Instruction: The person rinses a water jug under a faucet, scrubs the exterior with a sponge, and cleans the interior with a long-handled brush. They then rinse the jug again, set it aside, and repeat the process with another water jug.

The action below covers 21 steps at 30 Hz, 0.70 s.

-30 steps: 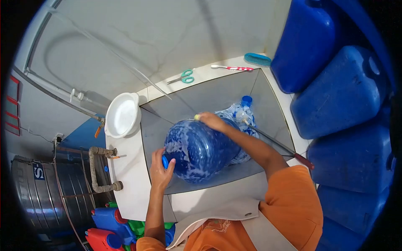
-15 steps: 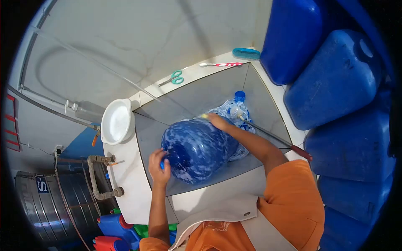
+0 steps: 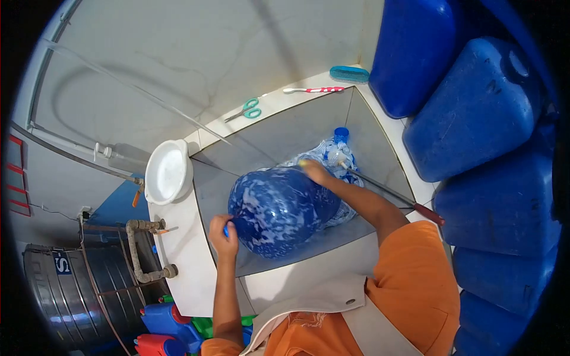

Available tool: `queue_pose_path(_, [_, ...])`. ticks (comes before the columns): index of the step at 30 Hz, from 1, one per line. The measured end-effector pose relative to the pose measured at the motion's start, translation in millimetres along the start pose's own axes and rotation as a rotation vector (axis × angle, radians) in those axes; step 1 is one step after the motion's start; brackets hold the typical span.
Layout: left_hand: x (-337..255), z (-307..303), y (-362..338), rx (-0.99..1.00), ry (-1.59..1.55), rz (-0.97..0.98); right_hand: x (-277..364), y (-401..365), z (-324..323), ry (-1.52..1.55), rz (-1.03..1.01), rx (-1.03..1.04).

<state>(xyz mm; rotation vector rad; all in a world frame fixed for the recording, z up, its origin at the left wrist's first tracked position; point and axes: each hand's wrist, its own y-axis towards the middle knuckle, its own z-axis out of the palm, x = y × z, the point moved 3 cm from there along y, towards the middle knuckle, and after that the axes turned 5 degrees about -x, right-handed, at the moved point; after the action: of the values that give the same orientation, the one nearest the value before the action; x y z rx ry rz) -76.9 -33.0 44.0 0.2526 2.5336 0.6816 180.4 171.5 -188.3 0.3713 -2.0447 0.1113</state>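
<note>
A large blue water jug (image 3: 276,213), streaked with white suds, lies on its side in the grey basin (image 3: 237,157). My left hand (image 3: 224,233) is closed at the jug's left end, gripping a narrow blue part that looks like its neck or handle. Against the far upper side of the jug, my right hand (image 3: 316,172) presses something yellow, probably a sponge, mostly hidden by the fingers. Just right of that hand is a long-handled brush (image 3: 380,185) with a pale head, resting over several white-and-blue caps or wrappers. A blue cap (image 3: 341,134) sits behind them.
A white bowl (image 3: 168,172) of sudsy liquid stands on the left ledge. Scissors (image 3: 246,110), a red-and-white toothbrush (image 3: 314,90) and a teal brush (image 3: 349,74) lie along the back ledge. Big blue containers (image 3: 472,110) line the right side. Pipes (image 3: 139,252) stand at left.
The jug has turned slightly, and the suds on it have shifted. My right hand has slid a little to the right along it. My left hand's fingers have closed more tightly.
</note>
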Motion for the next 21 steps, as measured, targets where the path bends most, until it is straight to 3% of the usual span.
queue_pose_path(1, [18, 1, -3, -0.063, -0.033, -0.282, -19, -18, 0, -0.179, 0.012, -0.112])
queue_pose_path(2, [33, 2, -12, -0.125, -0.07, -0.571, -32, -44, 18, -0.276, 0.203, -0.332])
queue_pose_path(3, [41, 5, -19, -0.161, -0.034, -0.661, -38, -74, 32, -0.37, 0.397, -0.552])
queue_pose_path(4, [47, 9, -23, -0.161, -0.038, -0.662, -12, -93, 44, -0.31, 0.497, -0.55])
queue_pose_path(5, [58, 11, -32, -0.176, 0.002, -0.849, 38, -109, 42, -0.252, 0.603, -0.545])
queue_pose_path(6, [64, 12, -40, -0.185, 0.047, -1.032, 104, -101, 12, 0.29, 0.548, -0.317])
queue_pose_path(7, [41, 3, -29, -0.088, -0.087, -1.146, 117, -91, 18, -0.186, -0.153, -0.37])
queue_pose_path(8, [16, -5, -24, -0.081, -0.09, -1.145, 131, -69, 13, -0.153, -0.254, -0.274])
queue_pose_path(9, [-11, -11, -10, -0.018, -0.027, -0.822, 142, -38, -1, -0.119, -0.355, -0.179])
queue_pose_path(10, [-31, -14, -3, 0.039, 0.034, -0.5, 128, -11, -12, 0.028, -0.204, -0.048])
queue_pose_path(11, [-44, -16, 9, -0.042, 0.146, -0.134, 105, 4, -15, 0.177, -0.05, 0.085])
queue_pose_path(13, [-8, -5, -6, -0.055, 0.019, -0.21, 3, 6, 3, -0.129, -0.01, 0.067])
queue_pose_path(14, [9, -1, -5, -0.077, -0.113, -0.276, -21, -12, -6, -0.223, 0.205, -0.088])
queue_pose_path(15, [18, -1, -5, -0.129, -0.141, -0.523, -35, -44, 0, -0.315, 0.425, -0.241])
queue_pose_path(16, [22, -1, -6, -0.133, -0.142, -0.525, -62, -79, 46, -0.357, 0.579, -0.467])
queue_pose_path(17, [30, 0, -10, -0.164, -0.044, -0.659, -82, -101, 81, -0.4, 0.731, -0.694])
queue_pose_path(19, [61, 8, -30, -0.171, -0.005, -0.902, 75, -122, 33, 0.285, 0.669, -0.284])
queue_pose_path(20, [40, 2, -25, -0.163, -0.005, -0.904, 130, -109, 16, 0.23, 0.426, -0.292])
queue_pose_path(21, [2, -9, -10, -0.12, -0.131, -0.996, 130, -82, 25, -0.105, -0.208, -0.415])
